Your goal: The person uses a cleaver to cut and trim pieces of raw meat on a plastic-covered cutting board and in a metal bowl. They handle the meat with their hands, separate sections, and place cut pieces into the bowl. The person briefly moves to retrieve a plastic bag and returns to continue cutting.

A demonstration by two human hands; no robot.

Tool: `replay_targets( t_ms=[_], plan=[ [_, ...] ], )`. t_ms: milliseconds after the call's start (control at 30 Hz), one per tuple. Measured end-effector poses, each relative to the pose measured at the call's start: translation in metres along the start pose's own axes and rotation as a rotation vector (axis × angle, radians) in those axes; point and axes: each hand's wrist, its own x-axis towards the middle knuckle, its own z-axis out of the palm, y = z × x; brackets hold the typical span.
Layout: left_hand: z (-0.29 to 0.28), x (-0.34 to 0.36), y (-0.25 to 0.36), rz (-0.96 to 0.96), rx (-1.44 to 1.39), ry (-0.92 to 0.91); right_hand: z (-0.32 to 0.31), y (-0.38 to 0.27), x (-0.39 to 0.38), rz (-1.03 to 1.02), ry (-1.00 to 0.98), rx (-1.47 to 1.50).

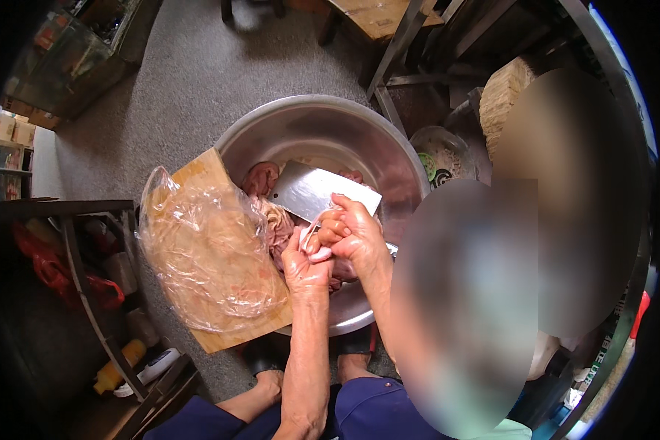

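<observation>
My left hand [306, 262] and my right hand [353, 233] are close together over a large steel basin [392, 165]. Both have their fingers closed on a pale pink, wet strip of meat [314, 220], which loops up between them. Just beyond my right hand lies a cleaver [323, 191], its broad blade flat over the meat; its handle is hidden. Pinkish offal [275, 224] fills the basin below, partly covered by the blade and my hands.
A wooden board [213, 339] under crumpled clear plastic [209, 253] overlaps the basin's left rim. Dark shelving [73, 249] stands at left, with a yellow bottle [121, 364]. At the far right are a wooden stool [381, 18] and a clear bowl [447, 150]. Blurred shapes cover the right side.
</observation>
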Motion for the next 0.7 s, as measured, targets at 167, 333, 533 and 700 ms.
replay_targets(
  t_ms=[167, 333, 533, 700],
  plan=[
    [0.009, -0.006, 0.001, 0.126, 0.395, 0.277, 0.013, 0.003, 0.001, -0.245, 0.100, -0.859],
    [0.029, 0.004, -0.025, 0.213, 0.464, 0.276, 0.021, -0.021, 0.027, -0.051, 0.122, -0.599],
    [0.035, 0.001, -0.061, 0.176, 0.340, 0.396, 0.026, -0.066, 0.045, -0.090, 0.155, -0.388],
    [0.056, -0.013, -0.060, 0.325, 0.528, 0.434, 0.047, -0.076, 0.036, -0.145, 0.158, -0.765]
  ],
)
